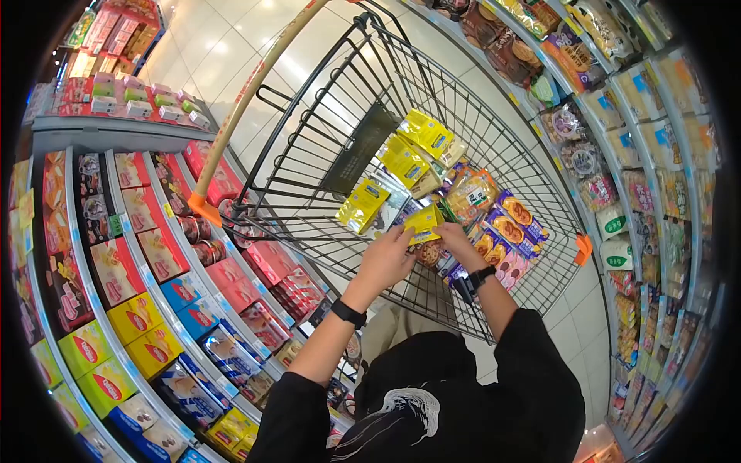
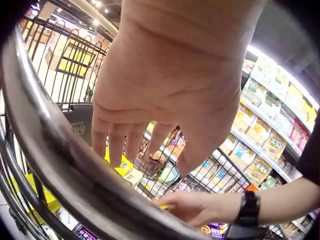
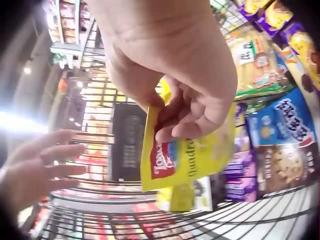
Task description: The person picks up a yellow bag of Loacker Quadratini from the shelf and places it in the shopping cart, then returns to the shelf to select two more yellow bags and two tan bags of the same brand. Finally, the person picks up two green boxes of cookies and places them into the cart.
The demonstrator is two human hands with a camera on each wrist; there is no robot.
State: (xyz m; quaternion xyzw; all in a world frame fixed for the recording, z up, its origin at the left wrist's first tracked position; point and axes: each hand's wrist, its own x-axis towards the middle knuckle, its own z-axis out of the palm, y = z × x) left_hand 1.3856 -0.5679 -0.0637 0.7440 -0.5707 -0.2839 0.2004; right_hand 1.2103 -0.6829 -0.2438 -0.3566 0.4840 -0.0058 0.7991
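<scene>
My right hand (image 1: 457, 241) pinches a yellow Loacker Quadratini wafer pouch (image 3: 202, 162) between thumb and curled fingers, above the shopping cart's load. In the right wrist view the red logo faces the camera. My left hand (image 1: 388, 258) is at the pouch's left side, overlapping its edge in the head view. Seen from the right wrist, the left hand's fingers (image 3: 60, 152) are spread and apart from the pouch. Below lie more yellow pouches, one (image 1: 363, 205) nearest the left hand and others (image 1: 426, 133) farther off. Purple snack packs (image 1: 509, 228) lie by the right hand.
The black wire cart (image 1: 532, 166) has a tan handle (image 1: 258, 85) on the left and orange corner pieces. A bread-like pack (image 1: 471, 193) lies inside. Shelves of boxed sweets (image 1: 139, 332) border the left; bagged snacks (image 1: 594, 147) line the right. Pale tiles (image 1: 220, 50) form the aisle floor.
</scene>
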